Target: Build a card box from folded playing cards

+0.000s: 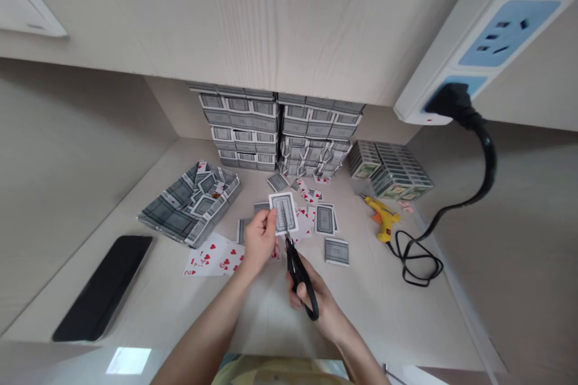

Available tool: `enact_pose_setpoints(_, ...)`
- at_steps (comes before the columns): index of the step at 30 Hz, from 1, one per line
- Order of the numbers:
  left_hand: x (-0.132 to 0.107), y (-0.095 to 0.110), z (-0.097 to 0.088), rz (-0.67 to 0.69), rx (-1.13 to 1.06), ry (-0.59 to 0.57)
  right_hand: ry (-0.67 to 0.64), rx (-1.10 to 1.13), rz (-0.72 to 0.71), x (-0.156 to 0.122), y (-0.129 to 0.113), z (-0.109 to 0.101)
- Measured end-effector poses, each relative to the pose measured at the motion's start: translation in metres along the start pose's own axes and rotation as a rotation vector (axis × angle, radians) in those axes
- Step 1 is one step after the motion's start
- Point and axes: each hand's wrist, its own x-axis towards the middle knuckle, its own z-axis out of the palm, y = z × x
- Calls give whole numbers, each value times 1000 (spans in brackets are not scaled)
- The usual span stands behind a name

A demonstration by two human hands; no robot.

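Observation:
My left hand (260, 242) pinches a playing card (283, 212) by its left edge, patterned back facing me, a little above the desk. My right hand (321, 304) grips black scissors (298, 277) by the handles. The blades point up at the card's lower edge and touch it. Loose cards lie on the desk around both hands: red heart cards (215, 255) face up to the left, face-down cards (336, 251) to the right.
Stacks of boxes made from cards (275, 129) stand at the back. A tray folded from cards (192, 203) sits left, a black phone (105, 286) nearer left. A yellow glue gun (383, 216) with black cable (418, 258) lies right, beside card decks (392, 169). A power strip (487, 42) hangs overhead.

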Motion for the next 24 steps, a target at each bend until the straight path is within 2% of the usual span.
enact_pose_setpoints(6,0,1,1,7,-4,-4,34,86,61,-2,-3,2)
enact_pose_setpoints(24,1,2,1,16,-14,9,62,133,53,-1,7,-2)
